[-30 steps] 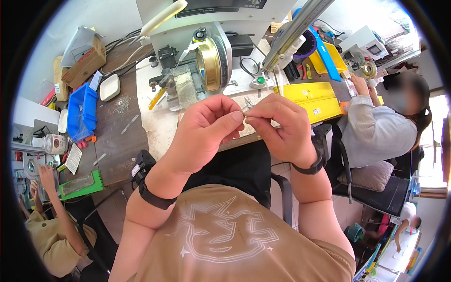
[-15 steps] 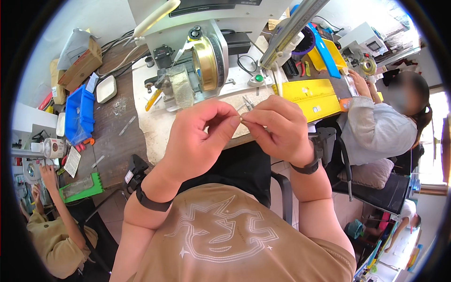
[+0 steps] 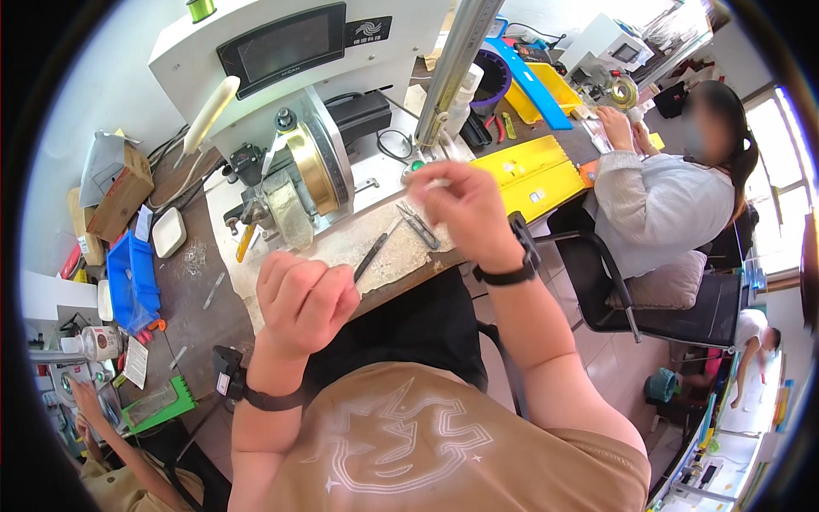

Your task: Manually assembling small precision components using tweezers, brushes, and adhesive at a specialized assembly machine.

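My left hand (image 3: 305, 300) is closed over the near edge of the work table, its fingers curled in; whatever they may hold is hidden. My right hand (image 3: 467, 213) is raised above the table, its fingers smeared by motion, so I cannot make out what is in them. Beneath and left of it lies a pair of metal tweezers (image 3: 420, 229). A slim dark tool (image 3: 372, 256) rests on the worn pale mat (image 3: 328, 249), between my two hands. Beyond my left hand stands a bench machine with a gold-coloured wheel (image 3: 312, 171).
A yellow panel (image 3: 527, 175) lies right of the mat, near a seated co-worker (image 3: 661, 196). On the left are a blue bin (image 3: 132, 277), a white dish (image 3: 169, 233) and a cardboard box (image 3: 122, 196). A metal post (image 3: 456, 72) rises behind the mat.
My hands, together with fingertips touching, have parted. The left has dropped nearer to me; the right has lifted slightly away. The tweezers and dark tool show more fully. The view has shifted.
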